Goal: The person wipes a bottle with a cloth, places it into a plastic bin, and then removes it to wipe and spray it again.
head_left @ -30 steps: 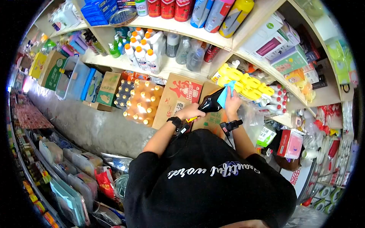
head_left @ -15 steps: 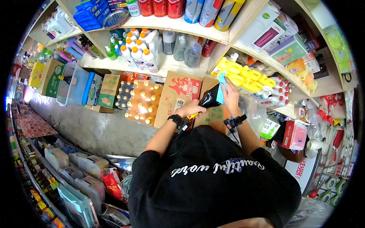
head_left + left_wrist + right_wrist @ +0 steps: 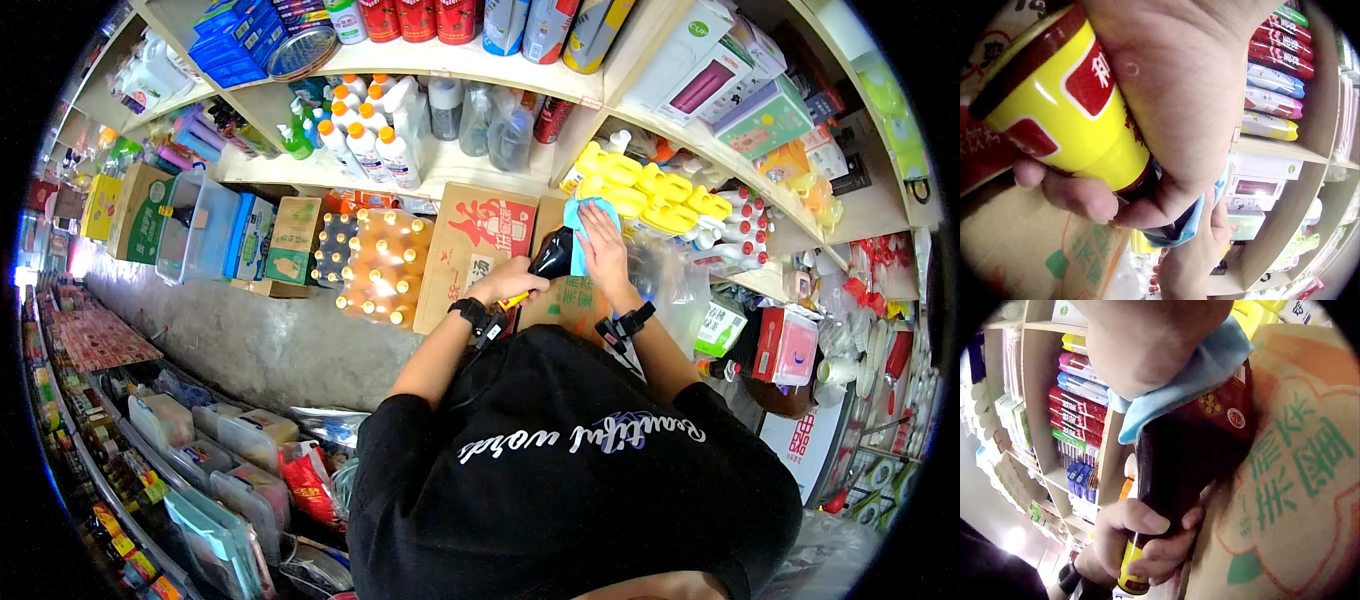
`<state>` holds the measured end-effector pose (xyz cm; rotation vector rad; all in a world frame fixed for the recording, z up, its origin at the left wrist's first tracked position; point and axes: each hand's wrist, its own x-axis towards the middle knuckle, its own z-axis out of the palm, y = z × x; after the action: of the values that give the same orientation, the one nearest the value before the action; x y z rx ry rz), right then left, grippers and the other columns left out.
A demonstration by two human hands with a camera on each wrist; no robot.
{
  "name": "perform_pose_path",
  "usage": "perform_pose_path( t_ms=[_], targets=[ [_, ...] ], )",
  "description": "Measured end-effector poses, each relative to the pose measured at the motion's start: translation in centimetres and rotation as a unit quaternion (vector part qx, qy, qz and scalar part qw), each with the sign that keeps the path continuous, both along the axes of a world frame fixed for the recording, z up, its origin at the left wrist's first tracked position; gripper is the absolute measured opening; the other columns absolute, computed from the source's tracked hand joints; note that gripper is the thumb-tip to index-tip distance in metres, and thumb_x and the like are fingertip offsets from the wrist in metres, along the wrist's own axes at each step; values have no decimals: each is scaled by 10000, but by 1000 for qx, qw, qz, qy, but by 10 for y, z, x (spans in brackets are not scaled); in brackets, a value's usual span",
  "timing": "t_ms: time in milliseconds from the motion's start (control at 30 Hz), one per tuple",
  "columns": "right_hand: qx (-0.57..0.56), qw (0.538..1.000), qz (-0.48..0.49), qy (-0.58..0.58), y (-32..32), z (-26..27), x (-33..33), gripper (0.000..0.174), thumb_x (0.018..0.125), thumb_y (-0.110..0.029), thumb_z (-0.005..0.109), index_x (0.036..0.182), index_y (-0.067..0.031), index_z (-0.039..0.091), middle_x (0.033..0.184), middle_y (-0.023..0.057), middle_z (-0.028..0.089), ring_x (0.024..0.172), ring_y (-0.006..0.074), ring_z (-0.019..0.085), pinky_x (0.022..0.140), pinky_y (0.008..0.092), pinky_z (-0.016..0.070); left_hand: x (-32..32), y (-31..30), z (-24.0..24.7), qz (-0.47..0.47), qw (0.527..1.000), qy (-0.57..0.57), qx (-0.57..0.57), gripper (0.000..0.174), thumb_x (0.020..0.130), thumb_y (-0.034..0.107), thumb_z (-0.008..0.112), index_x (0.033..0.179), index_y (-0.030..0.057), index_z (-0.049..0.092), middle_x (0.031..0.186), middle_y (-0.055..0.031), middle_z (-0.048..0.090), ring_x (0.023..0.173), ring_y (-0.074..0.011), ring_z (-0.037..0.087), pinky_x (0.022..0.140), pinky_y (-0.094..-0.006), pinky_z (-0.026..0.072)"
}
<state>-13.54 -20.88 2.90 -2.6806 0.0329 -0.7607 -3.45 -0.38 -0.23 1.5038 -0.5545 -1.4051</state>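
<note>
My left hand (image 3: 508, 281) grips the neck end of a dark glass bottle (image 3: 1172, 462), its fingers curled round it. The yellow and red cap end (image 3: 1079, 106) sticks out of that hand, pointing toward my body. At the bottle's wide end, my right hand (image 3: 605, 255) holds a light blue cloth (image 3: 1191, 372) against the glass. The cloth covers the base and part of the label. The bottle lies tilted over a cardboard box with green print (image 3: 1291, 462).
Another cardboard box with red print (image 3: 470, 250) stands to the left, beside shrink-wrapped orange bottles (image 3: 385, 265). Wooden shelves ahead hold white bottles with orange caps (image 3: 397, 155) and yellow jugs (image 3: 650, 195). A clear plastic bag (image 3: 668, 275) sits right of my right hand.
My right hand has shifted with the cloth round the bottle's wide end, its fingers now lying across the cloth. My left hand keeps its grip on the neck. The head view has shifted slightly.
</note>
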Motion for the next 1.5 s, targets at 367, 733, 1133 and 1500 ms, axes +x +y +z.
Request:
perform_pose_path(
  t_ms=[367, 733, 1133, 1500],
  targets=[
    [-5, 999, 40, 27, 31, -2, -18, 437, 893, -71, 654, 1319, 7, 597, 1428, 159, 557, 1393, 305, 468, 1165, 454, 357, 1, 0, -5, -6, 1000, 11, -10, 216, 803, 208, 674, 811, 1, 611, 658, -44, 613, 535, -146, 606, 504, -279, 484],
    [-63, 991, 111, 46, 25, -5, -37, 519, 827, -38, 670, 1340, -19, 593, 1469, 124, 528, 1413, 278, 450, 1180, 454, 350, -1, 0, -8, 12, 1000, 14, -16, 201, 809, 190, 677, 812, 5, 598, 658, -49, 608, 531, -146, 601, 498, -272, 475],
    [-74, 979, 159, 108, 3, -9, -80, 460, 863, 7, 603, 1317, -69, 618, 1443, 77, 557, 1397, 255, 472, 1163, 440, 380, -1, 1, -5, 3, 1000, 16, -14, 229, 794, 198, 682, 784, -23, 622, 668, -70, 630, 548, -171, 623, 529, -298, 499],
    [-19, 972, 148, 183, 1, -32, -123, 373, 865, -144, 725, 1228, -70, 686, 1347, 71, 642, 1328, 217, 548, 1142, 408, 410, -1, 1, 0, 21, 999, 43, -18, 174, 831, 180, 675, 799, 36, 580, 669, -24, 597, 524, -128, 571, 482, -266, 446]
  ],
)
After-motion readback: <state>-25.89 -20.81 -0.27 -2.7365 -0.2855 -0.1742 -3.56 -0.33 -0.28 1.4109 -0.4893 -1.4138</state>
